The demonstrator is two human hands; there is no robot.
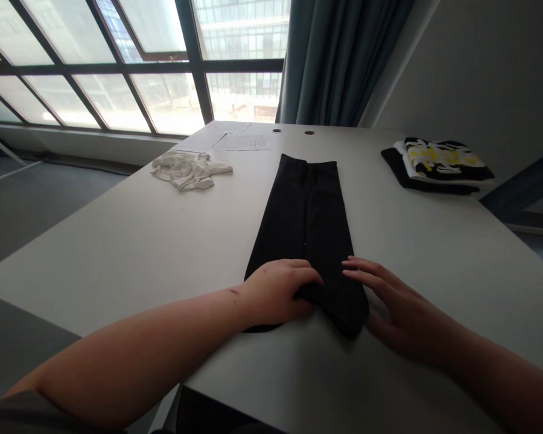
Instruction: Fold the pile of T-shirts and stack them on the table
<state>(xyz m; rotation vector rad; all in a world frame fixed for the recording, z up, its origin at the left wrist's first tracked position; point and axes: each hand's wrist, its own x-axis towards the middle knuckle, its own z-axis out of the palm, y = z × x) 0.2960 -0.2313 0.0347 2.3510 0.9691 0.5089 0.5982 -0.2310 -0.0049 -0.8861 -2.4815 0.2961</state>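
A large window with dark frames and pale, bright panes fills the background, beyond and to the left of a long, matte black fabric garment. The garment lies on a smooth white tabletop, which spreads out on both sides of it. Left of the garment's far end is a loosely crumpled heap of thin white cloth; behind that heap, also left of the garment, lie flat white printed sheets of paper.

The left hand is over the garment's near left part, its fingers curled around a lifted edge and gripping it. The garment itself is narrow and flattened lengthwise, slightly wider toward the near end, with a dark line running down its middle and a small dip in its straight far edge. Its near end is uneven: a lower layer shows under the left wrist, and the right corner sags in a rounded fold.

Beyond the garment's far end are two small round holes, and behind them hangs a pleated blue-grey curtain. At the garment's near right edge, the right hand has its fingers extended and parted, fingertips over the fabric; whether they press on it cannot be told. Well right of the garment's far half sits a folded stack of black, white and yellow-patterned cloth.
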